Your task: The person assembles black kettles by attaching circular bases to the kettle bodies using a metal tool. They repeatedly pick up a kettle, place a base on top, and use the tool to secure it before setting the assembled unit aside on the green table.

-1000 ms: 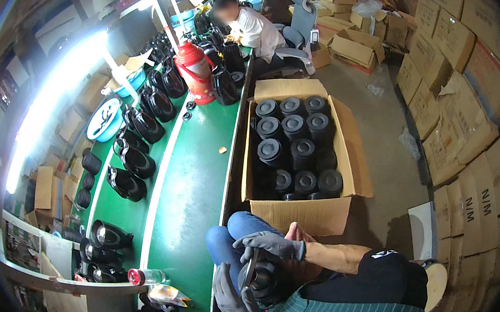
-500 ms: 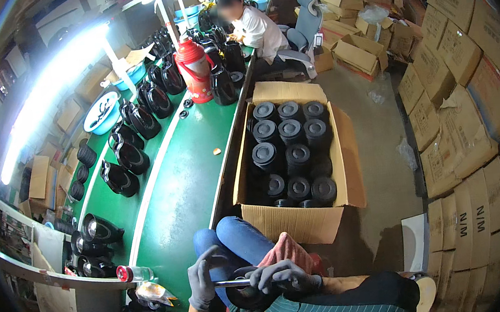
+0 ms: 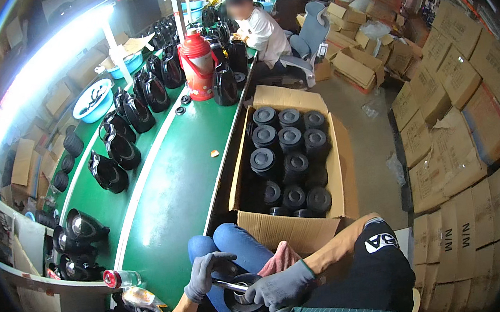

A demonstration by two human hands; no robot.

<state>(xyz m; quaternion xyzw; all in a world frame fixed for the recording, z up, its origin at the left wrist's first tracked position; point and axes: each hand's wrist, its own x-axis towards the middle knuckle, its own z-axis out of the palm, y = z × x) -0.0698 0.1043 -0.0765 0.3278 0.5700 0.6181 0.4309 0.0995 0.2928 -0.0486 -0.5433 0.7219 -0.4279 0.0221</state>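
Observation:
In a grey glove, my left hand [image 3: 206,275] is closed around one end of a silver metal rod [image 3: 227,285]. My right hand [image 3: 283,286], gloved too, rests fingers curled at the rod's other end, over a round black part [image 3: 240,306] lying in my lap. That part has a wide dark rim and a shiny metal ring at its middle. Whether the right fingers grip the rod, the part or both is partly hidden by the hand itself.
Ahead stands an open cardboard box [image 3: 287,229] of stacked black round parts. Along the green workbench [image 3: 172,193] are black jug bodies [image 3: 123,149], a red thermos flask [image 3: 197,68] and a red-lidded jar [image 3: 123,279]. A person [image 3: 265,34] sits farther up; cartons [image 3: 445,179] line the right.
My right forearm has swung up and outward, its elbow now farther forward. The rod has tipped from level to slanting down rightward, and the round black part shows more fully.

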